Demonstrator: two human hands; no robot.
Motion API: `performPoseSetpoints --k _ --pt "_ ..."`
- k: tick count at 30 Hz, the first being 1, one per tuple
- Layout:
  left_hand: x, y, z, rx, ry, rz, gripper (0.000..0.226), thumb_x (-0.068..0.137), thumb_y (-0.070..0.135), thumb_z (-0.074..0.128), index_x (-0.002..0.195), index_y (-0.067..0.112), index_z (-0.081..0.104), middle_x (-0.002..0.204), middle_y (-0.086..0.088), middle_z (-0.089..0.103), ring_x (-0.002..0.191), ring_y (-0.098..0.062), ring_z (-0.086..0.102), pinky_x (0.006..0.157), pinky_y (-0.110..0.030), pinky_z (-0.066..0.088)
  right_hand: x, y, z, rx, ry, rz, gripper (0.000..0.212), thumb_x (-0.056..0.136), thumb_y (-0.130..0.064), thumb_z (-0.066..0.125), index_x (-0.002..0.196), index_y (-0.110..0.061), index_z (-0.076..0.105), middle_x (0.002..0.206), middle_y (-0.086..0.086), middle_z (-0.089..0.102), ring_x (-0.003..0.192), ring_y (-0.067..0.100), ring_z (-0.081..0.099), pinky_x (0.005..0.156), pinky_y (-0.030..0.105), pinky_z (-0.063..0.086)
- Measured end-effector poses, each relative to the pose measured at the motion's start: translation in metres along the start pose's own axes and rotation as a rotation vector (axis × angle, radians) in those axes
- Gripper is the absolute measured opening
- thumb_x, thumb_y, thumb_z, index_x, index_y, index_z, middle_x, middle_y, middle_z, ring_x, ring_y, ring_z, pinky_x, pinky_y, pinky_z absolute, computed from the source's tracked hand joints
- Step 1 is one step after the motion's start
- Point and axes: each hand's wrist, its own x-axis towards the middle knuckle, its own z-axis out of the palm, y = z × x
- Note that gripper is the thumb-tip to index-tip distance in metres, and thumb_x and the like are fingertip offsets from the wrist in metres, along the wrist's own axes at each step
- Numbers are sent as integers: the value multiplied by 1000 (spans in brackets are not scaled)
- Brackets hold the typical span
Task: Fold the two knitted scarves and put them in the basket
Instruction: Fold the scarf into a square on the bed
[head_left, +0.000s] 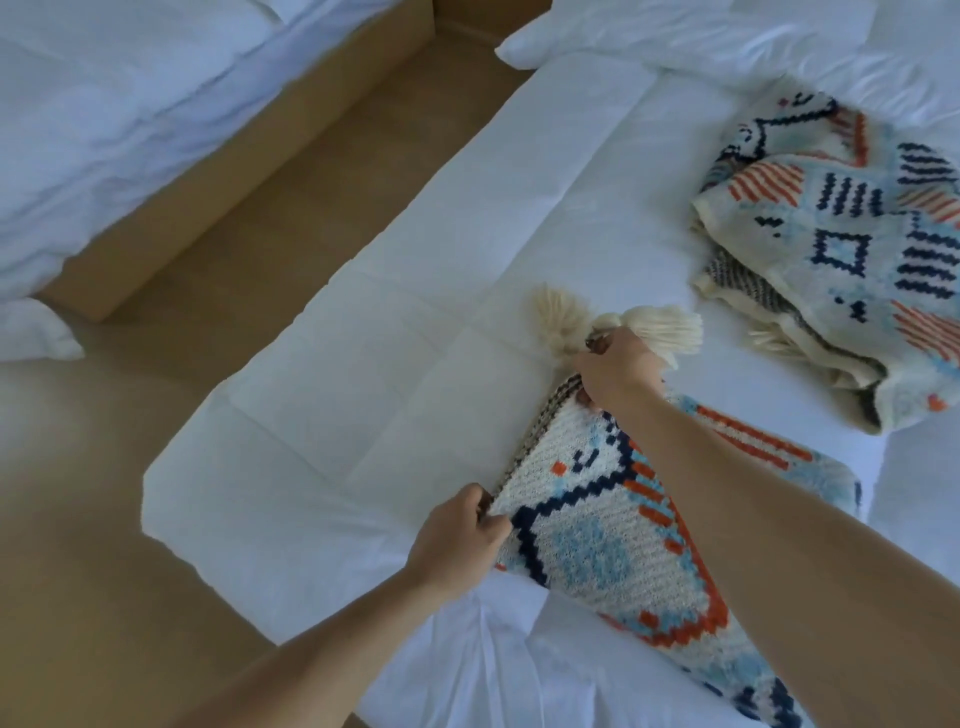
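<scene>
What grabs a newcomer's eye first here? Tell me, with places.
The patterned knitted scarf at lower centre, its edge pinched by the left hand and right hand over the white bed. Cream tassels fan out beside the right hand. A second scarf lies bunched at far right.

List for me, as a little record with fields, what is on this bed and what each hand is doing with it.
setting: white bed, tan floor beside it
left hand: pinches the near corner of the held scarf's end
right hand: grips the far corner, beside the cream tassels
held scarf: cream knit with blue, navy and orange pattern, running under the right arm
second scarf: same pattern, in a loose heap farther right, untouched
basket: not in view
other bed: upper left, across the floor
</scene>
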Motion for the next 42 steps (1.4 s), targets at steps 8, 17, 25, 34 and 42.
performPoseSetpoints --k 8,17,25,34,42 --pt "15 -12 -6 62 -68 -100 23 82 36 46 72 19 33 67 0 42 62 -22 55 54 -35 31 5 4 36 -1 6 -15 51 90 -13 55 139 -13 42 76 -1 54 56 12 51 41 23 39" --pt "51 25 -30 399 -285 -61 37 79 54 51 75 18 46 64 5 47 57 -13 46 52 -25 34 1 12 36 75 -134 5 13 95 -31 57 105 -22 55 85 2 71 80 20 70 66 35 57" --pt "100 75 1 246 -103 105 51 93 57 42 117 11 44 86 2 58 67 -13 58 57 -32 53 -26 41 2 35 193 -188 30 100 -35 46 122 -19 60 102 -10 65 90 11 63 76 24 50" --pt "153 107 24 -117 32 -129 77 80 67 59 122 3 52 85 -6 58 63 -15 52 50 -27 42 -52 142 -6 -624 -37 -226 73 93 -70 10 152 -36 -15 160 -5 -22 145 16 -28 119 52 -12" --pt "177 140 13 -522 -96 -338 25 81 27 75 94 7 66 85 -13 70 74 -27 69 63 -34 54 -57 166 -21 -645 48 -247 71 92 -73 6 152 -39 -12 158 -3 -29 144 18 -32 118 52 -15"
